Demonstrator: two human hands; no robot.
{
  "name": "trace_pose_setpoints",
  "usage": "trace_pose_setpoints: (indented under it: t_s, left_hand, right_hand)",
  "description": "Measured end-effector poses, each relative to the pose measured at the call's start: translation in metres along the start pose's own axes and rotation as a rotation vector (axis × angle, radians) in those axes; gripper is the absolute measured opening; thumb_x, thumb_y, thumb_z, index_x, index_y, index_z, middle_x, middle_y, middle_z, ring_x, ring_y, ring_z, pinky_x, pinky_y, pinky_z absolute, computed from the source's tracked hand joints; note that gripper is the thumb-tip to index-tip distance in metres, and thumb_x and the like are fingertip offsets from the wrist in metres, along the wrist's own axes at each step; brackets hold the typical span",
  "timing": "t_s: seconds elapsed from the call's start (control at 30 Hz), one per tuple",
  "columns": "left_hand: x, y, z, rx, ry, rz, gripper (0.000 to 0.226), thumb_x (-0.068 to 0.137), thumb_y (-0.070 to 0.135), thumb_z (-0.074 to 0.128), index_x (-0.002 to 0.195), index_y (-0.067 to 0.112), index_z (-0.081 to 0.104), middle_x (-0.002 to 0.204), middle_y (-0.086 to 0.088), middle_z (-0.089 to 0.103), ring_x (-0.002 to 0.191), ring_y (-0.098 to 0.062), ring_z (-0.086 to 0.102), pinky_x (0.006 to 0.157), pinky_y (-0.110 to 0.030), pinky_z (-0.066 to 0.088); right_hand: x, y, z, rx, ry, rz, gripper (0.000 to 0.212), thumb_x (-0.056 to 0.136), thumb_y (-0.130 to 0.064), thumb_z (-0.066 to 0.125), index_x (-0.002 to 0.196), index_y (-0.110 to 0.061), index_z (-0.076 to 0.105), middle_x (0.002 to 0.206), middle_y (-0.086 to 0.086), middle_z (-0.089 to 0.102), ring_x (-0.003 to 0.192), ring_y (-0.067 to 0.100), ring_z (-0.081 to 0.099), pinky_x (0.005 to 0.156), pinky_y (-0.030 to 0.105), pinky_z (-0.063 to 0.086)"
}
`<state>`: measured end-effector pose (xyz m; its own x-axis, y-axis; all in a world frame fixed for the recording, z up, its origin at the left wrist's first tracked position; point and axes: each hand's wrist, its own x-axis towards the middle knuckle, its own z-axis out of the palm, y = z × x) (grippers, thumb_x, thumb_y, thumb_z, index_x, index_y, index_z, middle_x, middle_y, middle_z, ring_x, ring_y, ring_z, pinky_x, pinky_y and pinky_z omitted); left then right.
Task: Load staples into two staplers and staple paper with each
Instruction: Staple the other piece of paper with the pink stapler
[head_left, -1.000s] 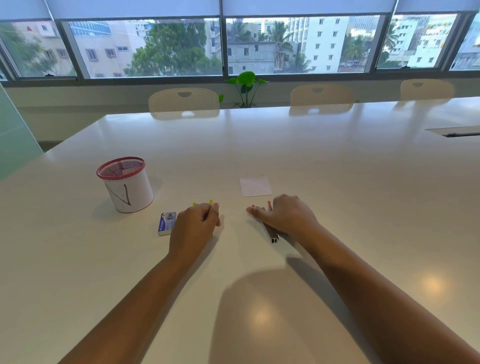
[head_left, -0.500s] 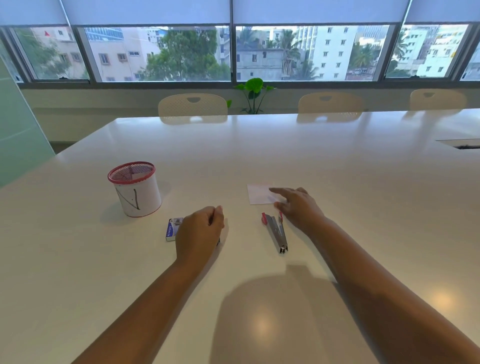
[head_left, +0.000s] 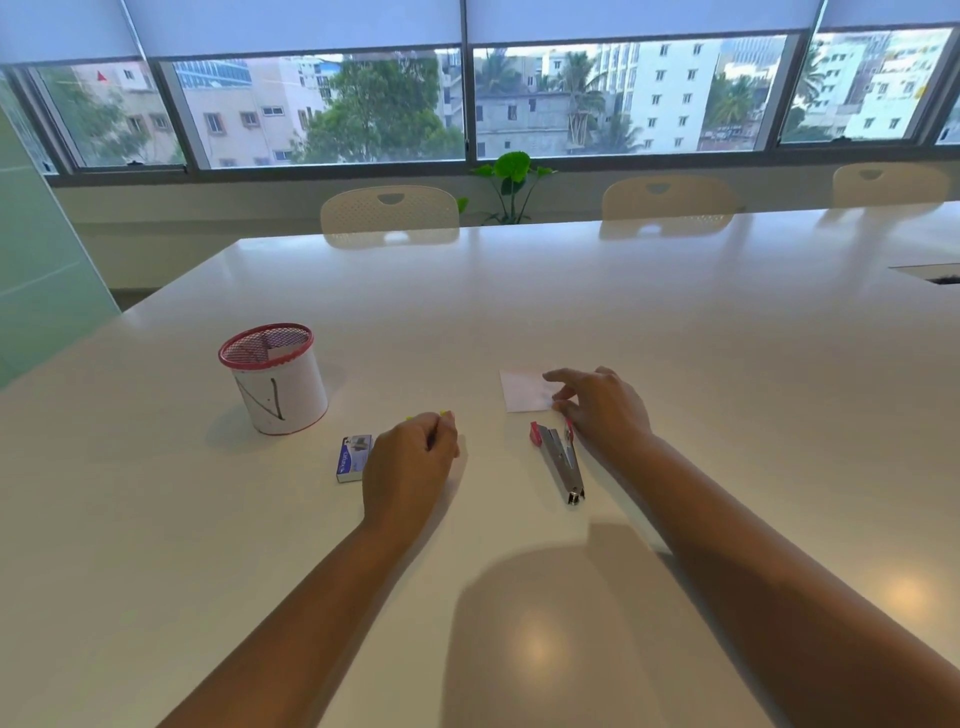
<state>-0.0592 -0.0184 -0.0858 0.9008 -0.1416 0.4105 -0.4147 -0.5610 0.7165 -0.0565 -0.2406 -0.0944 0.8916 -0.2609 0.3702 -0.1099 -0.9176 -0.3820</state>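
My left hand (head_left: 410, 462) is curled over a yellow-green stapler (head_left: 445, 414); only its tips show past my knuckles. A pink and silver stapler (head_left: 560, 461) lies on the white table (head_left: 675, 338), with nothing holding it, just left of my right wrist. My right hand (head_left: 605, 410) reaches beyond it, and its fingertips and thumb touch the right edge of a small white paper (head_left: 522, 391) that lies flat. A blue staple box (head_left: 354, 457) sits right beside my left hand.
A white pen cup with a red mesh rim (head_left: 272, 384) stands at the left. Pale chairs (head_left: 389, 213) line the far edge of the table below the windows. A cable slot (head_left: 930, 273) is cut into the table at the far right.
My right hand let go of the pink stapler, leaving it on the table, and moved forward to the paper. My left hand stayed on the yellow-green stapler.
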Motion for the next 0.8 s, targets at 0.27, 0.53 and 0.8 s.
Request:
trace_pose_setpoints:
  t_s: [0.27,0.53,0.8]
  left_hand:
    - [-0.003,0.002,-0.001,-0.026,-0.005,0.03,0.043,0.094,0.033,0.043,0.064,0.006,0.058,0.048,-0.002,0.052,0.059,-0.029,0.058,0.059,-0.037,0.046]
    - [0.002,0.001,-0.008,-0.249,-0.067,-0.067,0.037,0.09,0.036,0.049,0.057,0.02,0.057,0.048,-0.007,0.055,0.049,-0.02,0.054,0.062,-0.034,0.051]
    - [-0.001,0.013,-0.007,-0.506,-0.242,-0.137,0.017,0.086,0.03,0.053,0.083,0.017,0.062,0.061,0.006,0.066,0.034,-0.006,0.05,0.036,-0.017,0.043]
  right_hand:
    - [-0.004,-0.006,-0.003,-0.03,-0.005,-0.002,0.034,0.089,-0.014,0.052,0.119,-0.029,0.057,0.099,-0.004,0.071,0.103,0.02,0.057,0.076,0.03,0.041]
    - [-0.016,-0.034,-0.033,0.108,0.186,-0.06,0.022,0.091,-0.023,0.054,0.11,-0.033,0.059,0.096,-0.011,0.07,0.089,0.016,0.061,0.065,0.023,0.034]
    - [-0.044,-0.085,-0.037,0.208,0.098,-0.142,0.025,0.092,-0.027,0.053,0.116,-0.033,0.052,0.099,-0.009,0.069,0.074,0.007,0.051,0.058,0.01,0.034]
